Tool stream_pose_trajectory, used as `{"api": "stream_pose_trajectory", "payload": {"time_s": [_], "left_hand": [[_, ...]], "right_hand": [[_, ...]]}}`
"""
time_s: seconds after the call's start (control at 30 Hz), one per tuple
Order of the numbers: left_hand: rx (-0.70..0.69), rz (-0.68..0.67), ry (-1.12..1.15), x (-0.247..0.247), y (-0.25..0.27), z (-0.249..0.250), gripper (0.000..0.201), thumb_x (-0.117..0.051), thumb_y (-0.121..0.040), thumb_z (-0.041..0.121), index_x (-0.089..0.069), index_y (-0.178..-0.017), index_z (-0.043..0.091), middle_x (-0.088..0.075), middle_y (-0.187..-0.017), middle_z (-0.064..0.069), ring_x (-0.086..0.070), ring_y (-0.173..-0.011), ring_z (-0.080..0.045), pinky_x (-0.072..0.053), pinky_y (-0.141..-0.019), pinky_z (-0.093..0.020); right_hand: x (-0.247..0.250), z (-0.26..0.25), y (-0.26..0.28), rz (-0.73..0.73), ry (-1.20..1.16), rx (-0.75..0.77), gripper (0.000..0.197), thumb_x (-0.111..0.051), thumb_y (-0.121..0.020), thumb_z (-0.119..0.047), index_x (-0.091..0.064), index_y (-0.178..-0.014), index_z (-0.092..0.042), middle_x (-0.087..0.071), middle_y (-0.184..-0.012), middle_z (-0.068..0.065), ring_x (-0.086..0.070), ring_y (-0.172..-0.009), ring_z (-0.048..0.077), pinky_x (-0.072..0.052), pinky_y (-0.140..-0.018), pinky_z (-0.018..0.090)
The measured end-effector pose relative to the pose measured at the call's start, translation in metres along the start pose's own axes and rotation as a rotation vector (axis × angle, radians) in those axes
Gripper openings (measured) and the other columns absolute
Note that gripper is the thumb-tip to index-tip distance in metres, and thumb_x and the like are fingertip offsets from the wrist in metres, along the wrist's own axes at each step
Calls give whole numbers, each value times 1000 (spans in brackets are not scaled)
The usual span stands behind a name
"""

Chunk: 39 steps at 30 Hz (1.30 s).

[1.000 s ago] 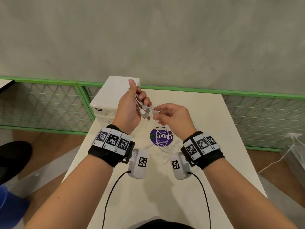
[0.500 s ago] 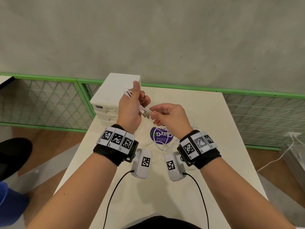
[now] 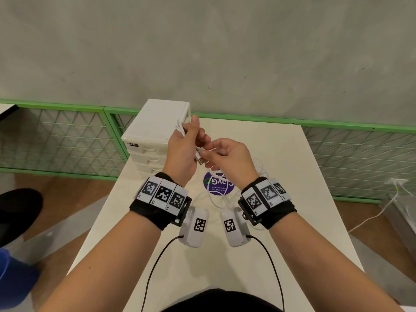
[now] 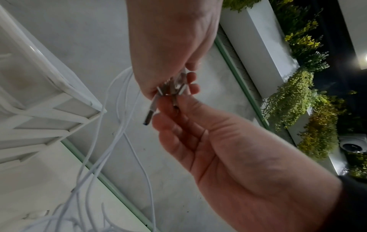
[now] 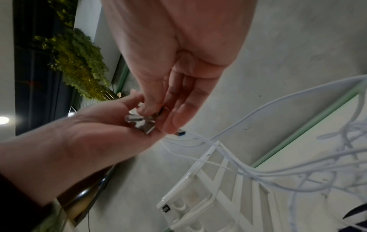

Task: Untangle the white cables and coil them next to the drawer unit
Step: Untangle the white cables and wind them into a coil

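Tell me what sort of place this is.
Probably an office or shared workspace: a white table against a bare concrete wall, a white desktop drawer unit, and green-framed mesh partitions beside it.

White cables (image 3: 219,197) trail tangled onto the table beside the drawer unit (image 3: 155,136).

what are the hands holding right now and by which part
Both hold the white cables at their plug ends. The left hand grips the bunch just behind the metal plugs; the right hand pinches one plug by its tip.
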<state>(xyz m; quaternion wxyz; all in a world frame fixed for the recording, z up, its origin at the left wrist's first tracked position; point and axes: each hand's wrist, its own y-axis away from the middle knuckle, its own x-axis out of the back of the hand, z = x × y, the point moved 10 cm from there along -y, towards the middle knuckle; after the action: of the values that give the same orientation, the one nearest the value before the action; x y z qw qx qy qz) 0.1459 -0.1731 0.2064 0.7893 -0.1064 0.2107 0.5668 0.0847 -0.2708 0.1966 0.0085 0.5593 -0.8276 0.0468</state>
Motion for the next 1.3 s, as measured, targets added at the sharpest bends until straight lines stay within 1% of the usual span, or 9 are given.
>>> {"api": "stream_pose_trajectory", "payload": {"time_s": [0.2, 0.37, 0.43, 0.53, 0.6, 0.73, 1.0, 1.17, 1.3], "left_hand": [[36, -123, -74, -15, 8, 8, 46, -42, -96, 49, -27, -64, 20, -22, -48, 6, -17, -39, -8, -15, -40, -22], [190, -284, -86, -36, 21, -6, 56, -22, -96, 62, -29, -60, 18, -18, -46, 5, -12, -37, -8, -8, -42, -24], [208, -363, -84, -45, 25, -10, 56, -22, -97, 59, -29, -59, 17, -18, -46, 4, -12, -37, -8, -9, -40, -23], [251, -467, -94, -52, 30, -16, 58, -22, -97, 58, -32, -57, 17, -21, -45, 4, -14, -35, -8, -13, -37, -18], [277, -532, -138, -51, 34, -21, 58, -22, -95, 60, -33, -57, 17, -23, -46, 4, -16, -35, -7, -16, -36, -17], [300, -608, -108, -50, 42, -23, 47, -33, -92, 53, -37, -65, 15, -27, -52, 4, -22, -38, -6, -23, -38, -18], [261, -687, -327, -37, 45, -35, 37, -27, -99, 38, -38, -75, 14, -49, -65, 0, -55, -68, -20, -45, -71, -30], [298, -750, -308, -44, 51, -39, 27, -39, -97, 31, -43, -81, 10, -50, -67, -2, -57, -63, -18, -52, -60, -30], [274, -791, -189, -57, 57, -32, 19, -38, -95, 22, -47, -87, 8, -49, -63, 1, -52, -57, -15, -52, -61, -29]], "right_hand": [[25, 1, -3, 88, 104, 103, 8, -62, -87, -15, -61, -84, -22, -63, -78, -5, -57, -72, 14, -50, -71, 35], [19, -14, -8, -45, 303, 301, 49, -53, -88, 2, -44, -132, -19, -53, -125, -2, -49, -115, 5, -40, -94, 17], [5, -14, -9, -156, 358, 336, 58, -55, -85, 4, -39, -136, -18, -49, -136, 2, -45, -125, 7, -34, -106, 18], [7, -21, -15, -129, 214, 335, 30, -49, -87, -5, -51, -114, -18, -61, -111, 0, -57, -108, 15, -42, -101, 34], [13, -22, -18, -130, 155, 309, 17, -45, -91, -9, -52, -104, -17, -60, -94, -2, -57, -90, 15, -46, -88, 30], [5, -5, -21, -217, 200, 219, 26, -39, -96, -11, -54, -82, -27, -47, -67, 5, -43, -59, 20, -37, -56, 32], [44, -55, -26, 4, 426, 434, 25, -43, -94, -13, -50, -74, -25, -50, -74, -13, -46, -68, -4, -36, -68, 16], [50, -44, -25, 28, 334, 336, 30, -43, -94, -6, -51, -77, -30, -45, -61, -14, -41, -51, 1, -39, -54, 20], [43, -23, -21, 5, 413, 329, 13, -40, -92, -32, -45, -79, -31, -47, -66, -3, -41, -57, 6, -37, -57, 28]]}}
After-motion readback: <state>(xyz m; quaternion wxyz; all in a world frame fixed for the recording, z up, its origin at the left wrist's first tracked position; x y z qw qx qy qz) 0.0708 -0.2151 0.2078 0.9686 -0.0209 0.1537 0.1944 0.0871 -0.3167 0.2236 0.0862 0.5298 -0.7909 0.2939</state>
